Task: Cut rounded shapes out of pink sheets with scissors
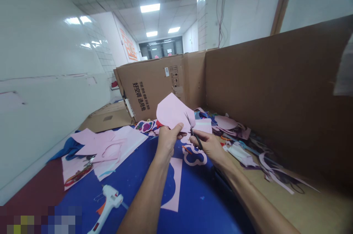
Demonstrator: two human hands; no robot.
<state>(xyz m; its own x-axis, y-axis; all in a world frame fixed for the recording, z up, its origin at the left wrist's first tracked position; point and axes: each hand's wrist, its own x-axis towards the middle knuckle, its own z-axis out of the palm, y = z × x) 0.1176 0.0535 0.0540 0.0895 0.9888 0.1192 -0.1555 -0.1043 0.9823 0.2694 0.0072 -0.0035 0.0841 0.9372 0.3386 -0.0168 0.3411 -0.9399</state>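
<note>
A pink sheet cut to a rounded outline [172,110] is pinched at its lower edge by my left hand [167,139]. My right hand [209,145] grips a pair of scissors [196,139] by dark handles. Its pointed blades are spread and reach up over the right side of the sheet. Beneath my hands, a pink flower-shaped outline [195,158] lies on the blue table surface [193,197]. Next to my left forearm rests a pink offcut with a curved cut-out [176,186], partly covered by the arm.
A white glue gun [111,197] lies at the front left. Pink sheets [96,144] and red-handled scissors [79,175] sit at the left. Scraps and strips [242,153] are heaped along the right. Cardboard walls [248,75] stand behind and to the right.
</note>
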